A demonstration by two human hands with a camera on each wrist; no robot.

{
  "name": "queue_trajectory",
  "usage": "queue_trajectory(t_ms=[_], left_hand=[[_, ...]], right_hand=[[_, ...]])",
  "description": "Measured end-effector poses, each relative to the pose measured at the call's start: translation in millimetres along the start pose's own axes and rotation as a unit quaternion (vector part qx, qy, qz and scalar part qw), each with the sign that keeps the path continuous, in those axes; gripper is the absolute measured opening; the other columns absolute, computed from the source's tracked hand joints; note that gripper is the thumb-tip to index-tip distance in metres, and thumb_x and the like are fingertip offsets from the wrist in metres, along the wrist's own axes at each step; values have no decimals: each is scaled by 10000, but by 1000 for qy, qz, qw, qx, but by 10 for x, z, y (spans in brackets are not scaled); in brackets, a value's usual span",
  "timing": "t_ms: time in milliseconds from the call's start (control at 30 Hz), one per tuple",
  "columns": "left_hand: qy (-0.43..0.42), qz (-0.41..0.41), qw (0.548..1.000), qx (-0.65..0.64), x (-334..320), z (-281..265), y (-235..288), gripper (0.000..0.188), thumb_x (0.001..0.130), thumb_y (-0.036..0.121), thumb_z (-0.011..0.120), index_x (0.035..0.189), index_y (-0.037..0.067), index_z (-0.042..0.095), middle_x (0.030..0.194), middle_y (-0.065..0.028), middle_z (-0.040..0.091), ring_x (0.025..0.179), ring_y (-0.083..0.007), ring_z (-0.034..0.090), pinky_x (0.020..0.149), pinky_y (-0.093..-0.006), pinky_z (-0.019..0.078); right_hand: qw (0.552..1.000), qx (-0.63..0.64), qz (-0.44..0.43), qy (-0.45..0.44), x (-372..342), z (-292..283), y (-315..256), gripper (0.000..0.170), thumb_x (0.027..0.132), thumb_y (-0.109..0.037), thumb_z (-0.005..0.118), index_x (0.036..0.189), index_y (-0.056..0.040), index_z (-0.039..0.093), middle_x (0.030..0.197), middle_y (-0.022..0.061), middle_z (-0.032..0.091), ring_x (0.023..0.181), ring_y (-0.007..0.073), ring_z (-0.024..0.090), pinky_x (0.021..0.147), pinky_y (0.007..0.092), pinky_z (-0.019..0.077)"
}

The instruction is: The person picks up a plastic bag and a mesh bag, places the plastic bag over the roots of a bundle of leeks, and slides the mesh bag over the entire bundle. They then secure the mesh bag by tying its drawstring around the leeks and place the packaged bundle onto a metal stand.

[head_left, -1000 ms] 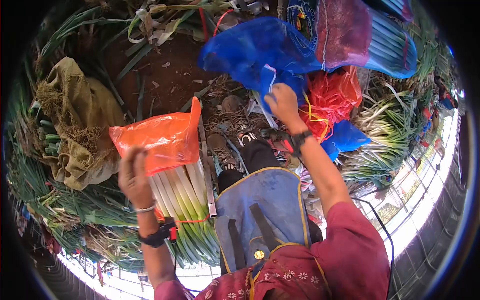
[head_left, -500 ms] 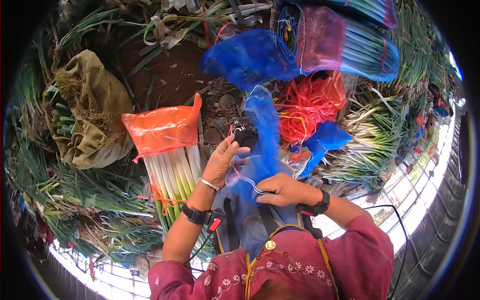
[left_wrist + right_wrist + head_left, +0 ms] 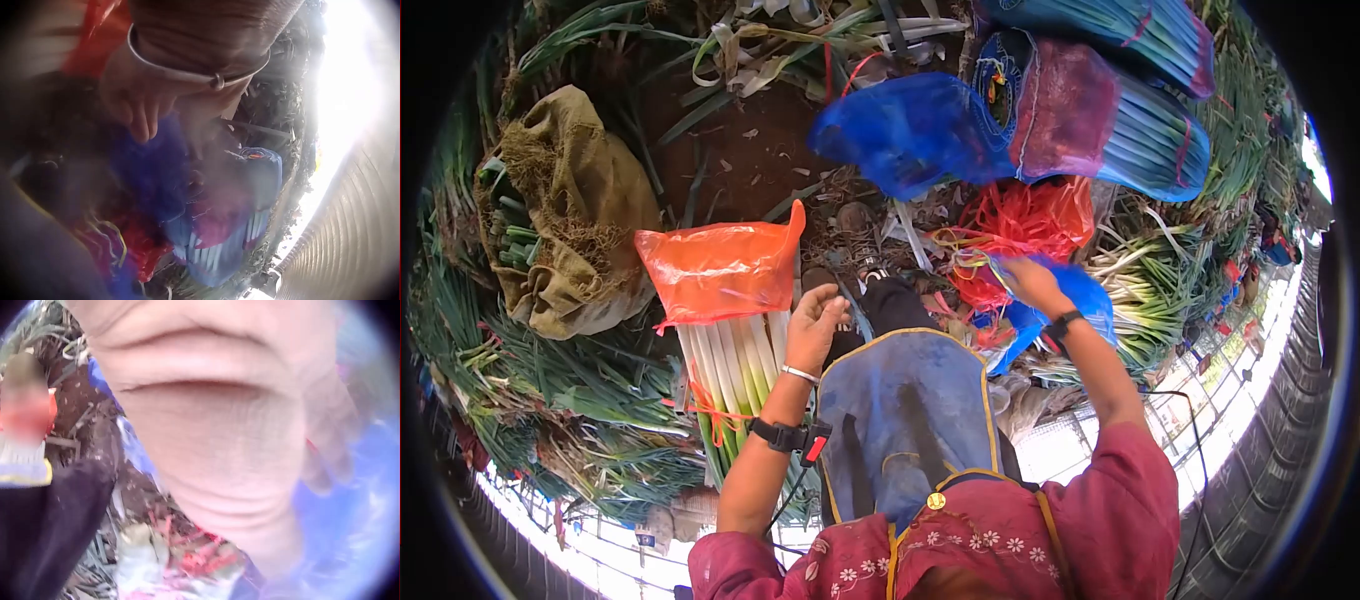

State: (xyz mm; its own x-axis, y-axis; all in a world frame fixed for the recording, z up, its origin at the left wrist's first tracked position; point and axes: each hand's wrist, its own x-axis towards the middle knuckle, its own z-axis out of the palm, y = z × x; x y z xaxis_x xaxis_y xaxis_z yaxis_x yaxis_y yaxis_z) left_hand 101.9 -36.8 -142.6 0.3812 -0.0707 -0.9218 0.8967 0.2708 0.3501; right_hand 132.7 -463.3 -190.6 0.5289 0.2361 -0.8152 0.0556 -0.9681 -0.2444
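My left hand (image 3: 814, 328) hangs above the upper edge of the blue apron (image 3: 910, 400), fingers loosely bent and nothing seen in them; the left wrist view shows the hand (image 3: 147, 106) with blurred blue behind it. My right hand (image 3: 1032, 283) is over blurred blue mesh (image 3: 1086, 298), beside a heap of red strips (image 3: 1000, 215). Pale and yellow strands lie at its fingertips, and whether they are pinched cannot be told. In the right wrist view the hand (image 3: 219, 425) covers much of the picture, with blue material (image 3: 356, 519) beyond its fingers.
Left of the apron lies a leek bundle (image 3: 735, 365) with an orange plastic cover (image 3: 720, 268). Further left is a brown sack (image 3: 590, 220). Blue mesh (image 3: 900, 130) and net-wrapped bundles (image 3: 1140, 140) lie at the upper right, loose leeks (image 3: 1145, 290) below them.
My right hand has moved away from my left, out to the right and forward. Blue mesh no longer hangs between the hands; blurred blue shows by the right one. The left hand has moved slightly left.
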Motion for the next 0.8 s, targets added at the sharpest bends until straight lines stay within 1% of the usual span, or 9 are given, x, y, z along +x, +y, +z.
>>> queue_trajectory(t_ms=[33,200,333,400,500,600,633,700,800], left_hand=[[0,-10,1000,-4,27,3,-59,386,913,244,585,1212,13,503,998,-46,641,803,-82,598,666,-197,411],[0,-46,999,0,136,31,-198,376,914,257,587,1211,41,507,1003,-42,643,817,-85,603,686,-209,414],[12,-52,998,-14,218,-33,-305,383,913,283,586,1208,51,509,1018,-42,644,827,-88,603,694,-218,418],[25,-50,998,-17,194,-73,-344,408,914,287,583,1234,49,496,1017,-44,643,826,-91,604,694,-214,419],[25,-56,998,-25,211,-133,-245,461,900,216,605,1298,41,453,1063,-64,626,851,-101,601,716,-235,452],[83,108,989,59,177,-76,-187,543,856,106,642,1341,31,410,1188,-97,561,875,-122,600,796,-284,476],[110,152,973,132,109,-10,28,711,750,-33,666,1384,39,354,1287,-133,483,933,-194,592,881,-330,469],[184,339,870,308,-25,137,501,713,685,-65,663,1346,62,428,1303,-141,467,960,-242,576,877,-340,469],[173,489,763,387,-226,258,943,587,607,-61,678,1167,86,582,1236,-155,530,982,-293,566,901,-384,435]], right_hand=[[989,85,-98,64,385,-18,-221,376,803,-273,584,1158,-150,612,1040,173,597,1016,342,564,843,415,478],[963,-93,-185,173,1828,297,-1105,372,689,-290,662,1061,-290,683,1351,210,422,1211,402,411,919,517,413],[965,-139,-113,193,2467,662,-1482,330,760,-263,627,1057,-131,682,1326,192,469,1180,368,462,883,485,426],[966,138,-79,206,2418,601,-1652,302,811,-226,596,1052,-58,667,1200,155,564,1064,292,545,838,402,447],[888,422,-57,173,1972,-100,-1906,271,869,-183,559,1046,0,652,967,69,632,876,170,587,764,285,449],[812,579,-40,58,1159,-822,-2126,247,902,-161,552,1061,1,649,835,-19,594,785,55,521,713,207,420],[803,593,-46,30,940,-1007,-2152,248,906,-159,548,1070,-2,647,837,-23,588,774,51,517,703,206,421],[783,620,-54,-21,577,-1328,-2172,249,912,-153,539,1088,-9,642,840,-33,576,753,42,509,684,202,422],[782,616,-43,-87,226,-1694,-2188,252,914,-141,536,1109,-16,633,853,-38,574,740,33,500,657,196,417]])
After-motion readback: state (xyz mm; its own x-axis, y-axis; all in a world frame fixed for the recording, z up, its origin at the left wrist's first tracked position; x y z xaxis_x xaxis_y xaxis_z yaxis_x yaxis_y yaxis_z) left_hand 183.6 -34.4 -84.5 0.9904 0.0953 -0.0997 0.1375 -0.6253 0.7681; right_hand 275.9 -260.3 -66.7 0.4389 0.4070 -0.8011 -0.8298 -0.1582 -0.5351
